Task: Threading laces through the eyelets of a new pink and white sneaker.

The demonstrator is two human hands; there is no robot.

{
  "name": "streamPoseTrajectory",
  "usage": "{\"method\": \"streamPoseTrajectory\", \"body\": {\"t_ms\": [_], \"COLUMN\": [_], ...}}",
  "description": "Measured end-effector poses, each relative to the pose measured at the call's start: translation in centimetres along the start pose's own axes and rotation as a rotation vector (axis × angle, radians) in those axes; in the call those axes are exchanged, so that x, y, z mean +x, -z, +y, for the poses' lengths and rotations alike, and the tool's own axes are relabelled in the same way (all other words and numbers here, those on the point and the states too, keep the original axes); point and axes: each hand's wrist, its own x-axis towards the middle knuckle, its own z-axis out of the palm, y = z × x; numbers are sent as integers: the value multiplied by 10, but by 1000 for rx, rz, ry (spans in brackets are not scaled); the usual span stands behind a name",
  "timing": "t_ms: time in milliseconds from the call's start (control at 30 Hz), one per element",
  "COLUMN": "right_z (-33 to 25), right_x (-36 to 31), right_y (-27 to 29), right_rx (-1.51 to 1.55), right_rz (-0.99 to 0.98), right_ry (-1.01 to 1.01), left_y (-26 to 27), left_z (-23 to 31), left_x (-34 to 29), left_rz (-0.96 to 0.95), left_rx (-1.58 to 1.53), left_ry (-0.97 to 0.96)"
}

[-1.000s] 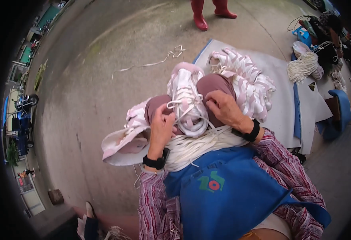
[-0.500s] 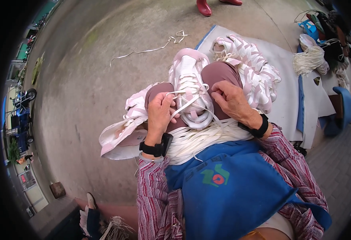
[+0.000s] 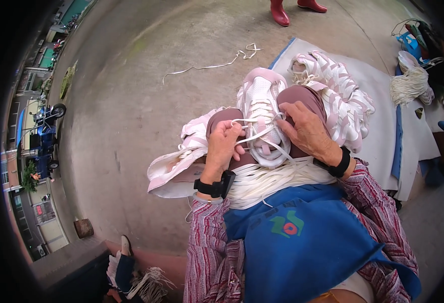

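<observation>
A pink and white sneaker (image 3: 261,93) sits between my knees, toe pointing away from me, with white lacing across its tongue. My left hand (image 3: 223,146), at the shoe's left side, has its fingers closed on a white shoelace (image 3: 254,135) that runs over to the lacing. On the other side my right hand (image 3: 309,132) pinches the lace close to the upper eyelets; its fingertips partly hide the grip. A thick bundle of loose white laces (image 3: 282,178) lies across my lap, over a blue apron (image 3: 308,247).
More pink and white shoe pieces lie heaped by my right knee (image 3: 340,96) and left knee (image 3: 174,171). A pale sheet (image 3: 373,121) covers the floor at right, near a white lace bundle (image 3: 409,83). One stray lace (image 3: 206,66) and red boots (image 3: 280,15) are farther off.
My right hand has moved left to the lace at the shoe's edge. My left hand keeps its hold on the lace. The whole view has shifted, so everything appears farther right.
</observation>
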Motion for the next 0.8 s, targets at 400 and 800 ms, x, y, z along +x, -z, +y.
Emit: {"method": "streamPoseTrajectory", "body": {"t_ms": [400, 800], "right_z": [1, -5], "right_x": [11, 3], "right_y": [-10, 1], "right_rx": [73, 48], "right_rz": [23, -32], "right_ry": [87, 57], "left_y": [5, -14], "left_z": [1, -15], "left_x": [-3, -1], "left_rz": [-8, 114], "left_rx": [109, 158], "left_ry": [-32, -168]}}
